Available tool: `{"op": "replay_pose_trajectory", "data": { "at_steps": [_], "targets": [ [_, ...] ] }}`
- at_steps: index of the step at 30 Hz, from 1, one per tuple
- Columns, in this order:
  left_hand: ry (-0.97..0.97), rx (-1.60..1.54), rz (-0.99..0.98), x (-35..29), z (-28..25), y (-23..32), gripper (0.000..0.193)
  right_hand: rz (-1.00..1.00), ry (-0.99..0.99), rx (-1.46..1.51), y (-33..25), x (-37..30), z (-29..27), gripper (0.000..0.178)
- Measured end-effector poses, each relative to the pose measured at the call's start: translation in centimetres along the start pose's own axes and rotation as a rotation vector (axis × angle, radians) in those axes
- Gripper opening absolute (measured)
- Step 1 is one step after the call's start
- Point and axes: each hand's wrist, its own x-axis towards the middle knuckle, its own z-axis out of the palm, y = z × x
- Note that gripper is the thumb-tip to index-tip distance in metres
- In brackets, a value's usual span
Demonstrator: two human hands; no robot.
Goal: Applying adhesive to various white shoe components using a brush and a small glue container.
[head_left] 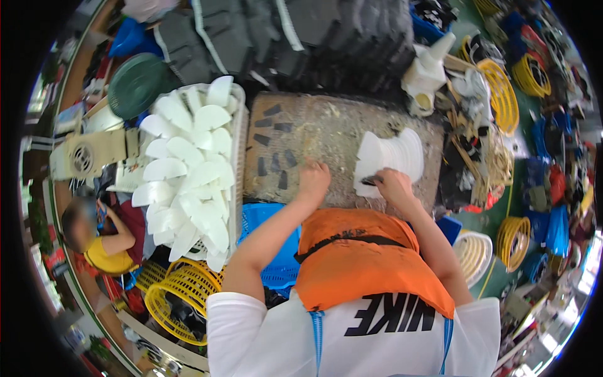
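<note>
A white shirt (pixel 242 327) is worn. A dark thing (pixel 369 180) is pinched in the right hand (pixel 396 186) over white sheets (pixel 394 154) on the desk (pixel 339 129), likely light, bendy, best held by edges. The left hand's (pixel 315 180) grip cannot be told.

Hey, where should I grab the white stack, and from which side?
Probably take the white stack by its rounded right edge, coming from the right: its layers curve outward there, while your right hand and a dark piece cover part of its near end.
</note>
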Motion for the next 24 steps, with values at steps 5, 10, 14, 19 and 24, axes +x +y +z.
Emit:
{"op": "replay_pose_trajectory", "data": {
  "at_steps": [5, 10, 14, 19, 24],
  "targets": [
    [-0.391, 0.205, 0.337, 5.9, -2.1, -0.2, 0.048, 0.071, -0.139, 0.077, 2.3, 3.4, -1.3, 0.026],
    [-0.177, -0.147, 0.428, 6.3, -2.0, -4.0, 0.058, 0.155, -0.072, 0.142, 3.5, 7.6, -2.0, 0.03],
    [-0.061, -0.323, 0.439, 7.4, -1.8, -5.3, 0.043, 0.156, 0.074, 0.162, 2.8, 9.1, -1.5, 0.029],
    [-0.041, -0.883, -0.133, 6.7, -0.6, -3.7, 0.036, -0.117, 0.414, 0.232, 2.7, 8.7, -0.8, 0.015],
    [0.322, -0.938, -0.383, 5.9, 0.1, -1.5, 0.031, -0.341, 0.494, 0.008, 3.6, 6.5, 0.2, 0.021]
  ]
}}
